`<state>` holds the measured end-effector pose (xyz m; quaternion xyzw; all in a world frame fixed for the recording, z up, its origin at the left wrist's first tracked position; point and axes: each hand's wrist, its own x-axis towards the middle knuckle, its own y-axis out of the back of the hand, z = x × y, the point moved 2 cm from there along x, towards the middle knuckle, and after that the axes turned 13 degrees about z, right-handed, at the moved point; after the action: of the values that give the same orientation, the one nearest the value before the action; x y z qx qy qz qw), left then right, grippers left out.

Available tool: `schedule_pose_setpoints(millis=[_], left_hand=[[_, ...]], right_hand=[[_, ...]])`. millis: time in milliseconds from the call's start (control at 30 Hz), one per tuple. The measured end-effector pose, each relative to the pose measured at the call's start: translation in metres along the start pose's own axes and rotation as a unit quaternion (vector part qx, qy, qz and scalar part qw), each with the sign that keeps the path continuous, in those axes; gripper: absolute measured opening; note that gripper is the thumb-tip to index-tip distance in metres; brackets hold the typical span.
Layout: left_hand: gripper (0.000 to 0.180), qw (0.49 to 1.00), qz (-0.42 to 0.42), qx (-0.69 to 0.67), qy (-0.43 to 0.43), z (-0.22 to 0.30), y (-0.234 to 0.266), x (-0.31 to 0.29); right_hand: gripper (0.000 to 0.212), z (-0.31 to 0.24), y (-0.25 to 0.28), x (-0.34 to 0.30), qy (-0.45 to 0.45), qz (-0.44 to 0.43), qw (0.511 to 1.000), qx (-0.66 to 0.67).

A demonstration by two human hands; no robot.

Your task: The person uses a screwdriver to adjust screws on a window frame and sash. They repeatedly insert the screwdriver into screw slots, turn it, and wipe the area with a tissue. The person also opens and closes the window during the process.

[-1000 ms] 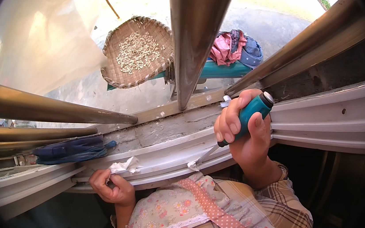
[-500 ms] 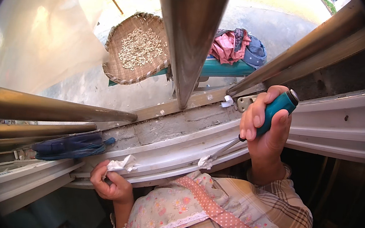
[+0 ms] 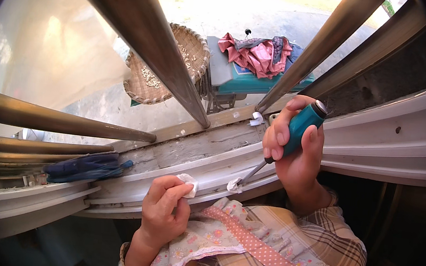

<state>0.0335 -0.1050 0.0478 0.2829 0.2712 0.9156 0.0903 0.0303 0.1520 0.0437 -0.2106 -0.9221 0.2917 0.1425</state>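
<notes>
In my right hand (image 3: 297, 147) is a screwdriver (image 3: 307, 126) with a teal handle, its shaft slanting down to the left. A wad of white tissue (image 3: 235, 185) covers the screwdriver's tip, over the grooves of the white window track (image 3: 209, 171). My left hand (image 3: 166, 208) is closed, pinching a second crumpled piece of white tissue (image 3: 188, 185) above the track. The two hands are apart, left of and right of the tissue-wrapped tip.
Metal bars (image 3: 144, 42) rise just beyond the track. A folded dark blue cloth (image 3: 87, 165) lies on the sill at left. Outside stand a woven basket (image 3: 142, 68) with pale pieces in it and a teal table (image 3: 259, 86) bearing pink fabric (image 3: 260, 55).
My left hand has moved right along the track with its tissue, closer to the screwdriver. My right hand and the screwdriver have shifted slightly left. The outside view has shifted behind the bars.
</notes>
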Motion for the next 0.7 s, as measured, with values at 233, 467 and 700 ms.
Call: schedule_pose_setpoints(millis=[233,467,700], left_hand=[[0.030,0.988,-0.143,-0.031,-0.043,0.010,-0.042,0.012],[0.021,0.989,-0.145,-0.038,-0.007,0.009,-0.057,0.024],[0.018,0.987,-0.141,-0.040,0.073,0.007,-0.063,0.026]], right_hand=[[0.049,0.004,0.006,0.000,-0.021,-0.028,0.998,0.050],[0.053,-0.005,0.006,0.003,0.004,-0.024,0.999,0.046],[0.061,-0.040,0.005,-0.004,0.066,-0.050,0.991,0.105]])
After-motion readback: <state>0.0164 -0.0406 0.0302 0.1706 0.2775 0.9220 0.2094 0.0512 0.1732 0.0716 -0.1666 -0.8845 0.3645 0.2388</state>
